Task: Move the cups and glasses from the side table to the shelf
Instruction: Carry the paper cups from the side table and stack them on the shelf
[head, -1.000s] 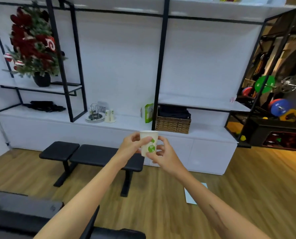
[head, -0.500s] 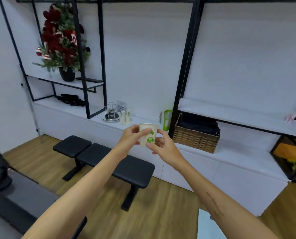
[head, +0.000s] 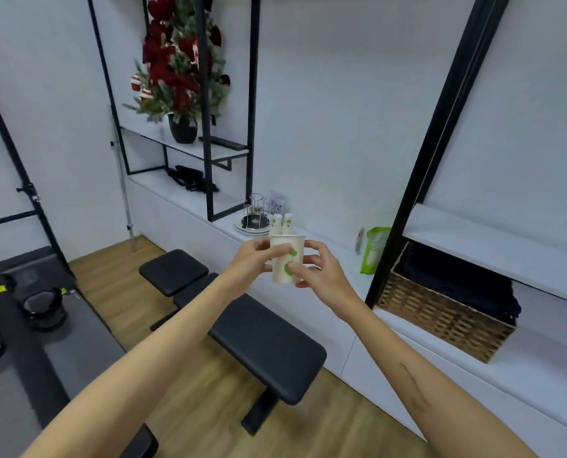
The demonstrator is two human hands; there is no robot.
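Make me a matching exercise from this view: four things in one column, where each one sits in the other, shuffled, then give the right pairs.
Things:
1. paper cup
2. wicker basket
3. potted plant
4. black bench

Places:
A. on the wooden floor
B. on the raised shelf at upper left
C. held between both hands
D. under the white shelf at right

Pairs: 1-C, 2-D, 3-B, 4-A

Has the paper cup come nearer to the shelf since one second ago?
Yes. The paper cup, gripped by the left hand and right hand, now overlaps the white shelf.
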